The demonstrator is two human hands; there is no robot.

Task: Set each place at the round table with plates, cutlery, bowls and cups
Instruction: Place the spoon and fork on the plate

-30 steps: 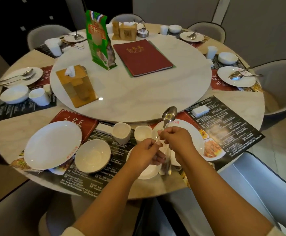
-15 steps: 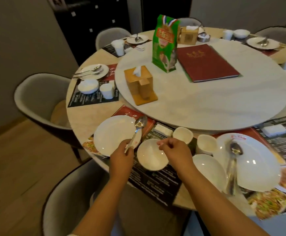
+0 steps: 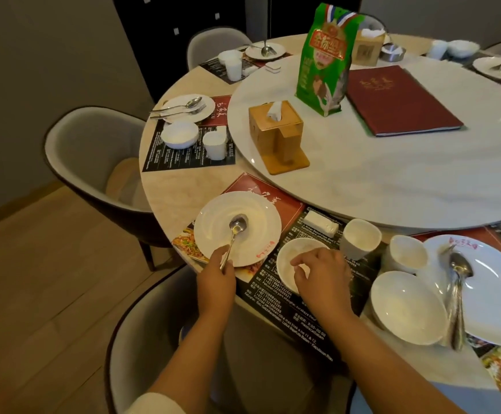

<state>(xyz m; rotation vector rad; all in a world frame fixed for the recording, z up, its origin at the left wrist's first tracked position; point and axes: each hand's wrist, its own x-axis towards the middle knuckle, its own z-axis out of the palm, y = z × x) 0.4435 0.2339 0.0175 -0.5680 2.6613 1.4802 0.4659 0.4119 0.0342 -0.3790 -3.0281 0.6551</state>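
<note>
My left hand (image 3: 215,279) grips the handle of a metal spoon (image 3: 237,227), whose bowl rests on the white plate (image 3: 255,216) at the near-left place. My right hand (image 3: 320,271) hovers over a small white bowl (image 3: 288,255) beside that plate, fingers curled and loosely apart, holding nothing. A white cup (image 3: 359,239) stands just beyond the bowl. To the right, another plate (image 3: 494,297) carries cutlery (image 3: 458,297), with a bowl (image 3: 407,307) and a cup (image 3: 404,258) next to it.
A white turntable (image 3: 392,174) holds a wooden tissue box (image 3: 276,132), a green packet (image 3: 323,61) and a red menu (image 3: 401,100). Set places lie at the far left (image 3: 186,107) and back. Grey chairs (image 3: 94,162) ring the table; one stands directly below my arms.
My view swung left. The left hand carried the spoon from the right-hand plate over to the left plate and lowered its bowl onto it. The right hand moved over the small bowl.
</note>
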